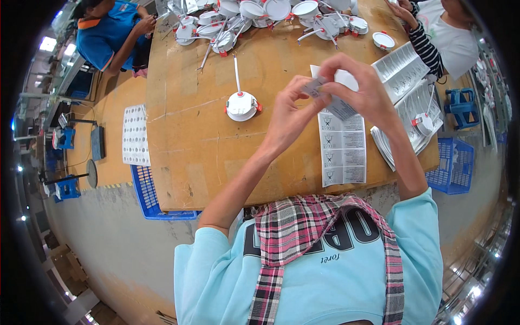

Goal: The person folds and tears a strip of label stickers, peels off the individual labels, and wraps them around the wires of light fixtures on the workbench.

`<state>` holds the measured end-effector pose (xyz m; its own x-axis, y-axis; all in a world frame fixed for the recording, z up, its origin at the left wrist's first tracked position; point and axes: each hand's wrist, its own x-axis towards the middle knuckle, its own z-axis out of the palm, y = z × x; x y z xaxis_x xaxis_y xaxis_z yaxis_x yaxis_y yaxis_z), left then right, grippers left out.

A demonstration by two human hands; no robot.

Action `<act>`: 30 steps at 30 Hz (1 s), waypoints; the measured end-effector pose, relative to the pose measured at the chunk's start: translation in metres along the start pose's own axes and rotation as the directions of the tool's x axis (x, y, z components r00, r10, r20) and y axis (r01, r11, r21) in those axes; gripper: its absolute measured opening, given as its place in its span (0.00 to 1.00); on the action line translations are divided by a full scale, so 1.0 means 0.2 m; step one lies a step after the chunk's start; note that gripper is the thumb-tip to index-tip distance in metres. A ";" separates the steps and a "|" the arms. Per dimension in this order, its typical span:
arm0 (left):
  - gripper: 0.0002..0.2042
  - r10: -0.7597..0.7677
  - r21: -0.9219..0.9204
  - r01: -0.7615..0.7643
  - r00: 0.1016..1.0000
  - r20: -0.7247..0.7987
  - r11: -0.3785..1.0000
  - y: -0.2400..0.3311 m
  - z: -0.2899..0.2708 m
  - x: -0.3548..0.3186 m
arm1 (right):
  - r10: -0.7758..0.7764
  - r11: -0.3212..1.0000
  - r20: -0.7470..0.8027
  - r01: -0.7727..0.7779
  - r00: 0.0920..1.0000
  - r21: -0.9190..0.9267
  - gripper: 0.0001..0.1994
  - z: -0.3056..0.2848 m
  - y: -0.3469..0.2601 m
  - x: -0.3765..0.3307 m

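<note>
Both my hands meet above the right half of the table, pinching a small silver-grey printed label between them. My left hand has its fingertips closed on the label's upper left corner. My right hand arches over it, thumb and forefinger brought together at the same edge. Beneath them lies a label sheet, a strip of grey printed labels on white backing. Left of my hands, a round white downlight with red side clips rests back side up, its white cable pointing away from me.
Many white downlights are heaped at the far edge. Stacked label sheets lie at the right, with a downlight on top. Blue crates stand beside the table. Two people work at the far left and right.
</note>
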<state>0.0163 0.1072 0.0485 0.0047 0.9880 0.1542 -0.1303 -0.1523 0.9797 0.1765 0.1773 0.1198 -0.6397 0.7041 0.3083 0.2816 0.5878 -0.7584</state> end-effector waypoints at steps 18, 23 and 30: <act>0.25 0.283 0.877 0.167 0.905 -0.318 0.451 -0.17 -0.50 -0.19 | 0.453 0.871 -0.014 -0.439 0.892 0.220 0.09 0.07 0.13 -0.06; 0.27 0.069 0.862 0.197 0.964 -0.258 0.466 -0.18 -0.40 -0.31 | 0.444 0.829 0.191 -0.482 0.875 0.283 0.09 0.09 0.15 -0.02; 0.37 -0.145 0.231 0.227 0.935 -0.323 0.946 0.03 -0.39 -0.29 | 0.487 0.799 0.344 -0.569 0.803 0.195 0.10 0.16 0.17 0.02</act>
<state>-0.0619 0.0506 0.0345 -0.2966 0.9542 -0.0394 0.1072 0.0742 0.9915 0.1608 0.1878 0.0770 -0.6223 0.7145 -0.3197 0.4494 -0.0082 -0.8933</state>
